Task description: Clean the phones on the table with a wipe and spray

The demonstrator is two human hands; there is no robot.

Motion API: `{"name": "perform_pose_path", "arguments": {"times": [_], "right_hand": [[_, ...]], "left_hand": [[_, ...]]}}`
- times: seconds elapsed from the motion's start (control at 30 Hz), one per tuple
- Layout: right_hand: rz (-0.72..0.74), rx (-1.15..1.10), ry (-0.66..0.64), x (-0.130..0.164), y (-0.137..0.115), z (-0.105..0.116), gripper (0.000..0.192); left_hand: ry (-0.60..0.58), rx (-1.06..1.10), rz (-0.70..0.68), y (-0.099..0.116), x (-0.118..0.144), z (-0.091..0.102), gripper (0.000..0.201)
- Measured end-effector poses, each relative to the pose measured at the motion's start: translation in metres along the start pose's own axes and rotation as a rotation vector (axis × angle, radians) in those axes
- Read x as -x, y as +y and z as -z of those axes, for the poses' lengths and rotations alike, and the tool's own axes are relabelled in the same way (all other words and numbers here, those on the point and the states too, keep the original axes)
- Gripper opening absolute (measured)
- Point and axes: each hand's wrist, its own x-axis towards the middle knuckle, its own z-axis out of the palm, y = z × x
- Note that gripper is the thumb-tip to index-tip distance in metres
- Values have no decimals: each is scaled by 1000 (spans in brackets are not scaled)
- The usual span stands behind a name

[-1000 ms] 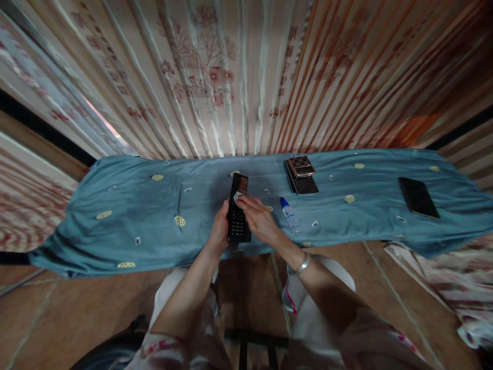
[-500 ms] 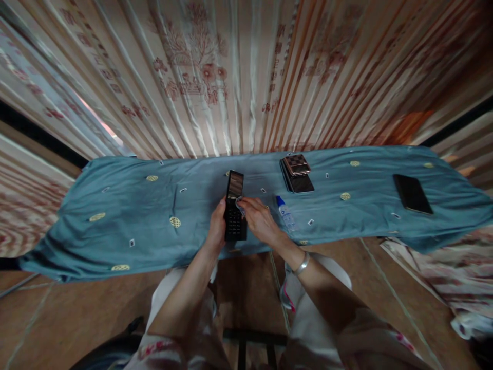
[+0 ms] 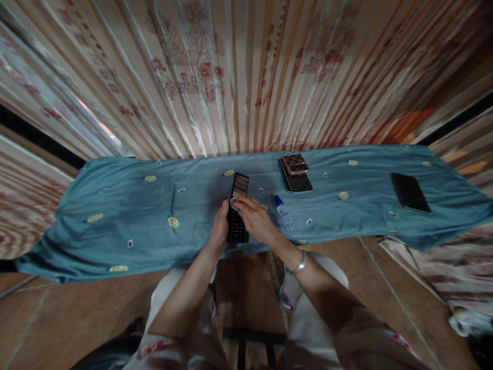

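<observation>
An unfolded black flip phone is gripped along its left edge by my left hand, thumb against its side. Its keypad half lies toward me and its reflective screen half points away. My right hand reaches over the phone from the right, fingers closed on a small pale wipe. The wipe presses near the hinge, at the left side of the phone; most of it is hidden by my fingers. Right of that hand lies a clear bottle with a blue cap.
Blue patterned cloth covers the long table. Toward the back, a checkered folded phone rests on a dark-screened device. A flat black device lies at the far right. A pleated curtain hangs behind the table.
My right hand and the wipe have shifted slightly left across the phone, to its left edge near the hinge. The phone has tilted a little to the right in my left hand.
</observation>
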Motion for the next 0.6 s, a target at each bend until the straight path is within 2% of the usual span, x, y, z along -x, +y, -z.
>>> {"name": "perform_pose_path", "arguments": {"times": [0.2,0.3,0.47,0.6], "right_hand": [[-60,78,-23,0,7,5,41],[-54,62,-16,0,6,4,43],[-26,37,8,1,0,1,44],[-13,45,-5,1,2,1,44]], "left_hand": [[-49,35,14,11,1,3,46],[-35,36,24,9,1,3,45],[-26,-34,-39,2,-1,2,45],[-35,-39,-45,5,0,2,47]]}}
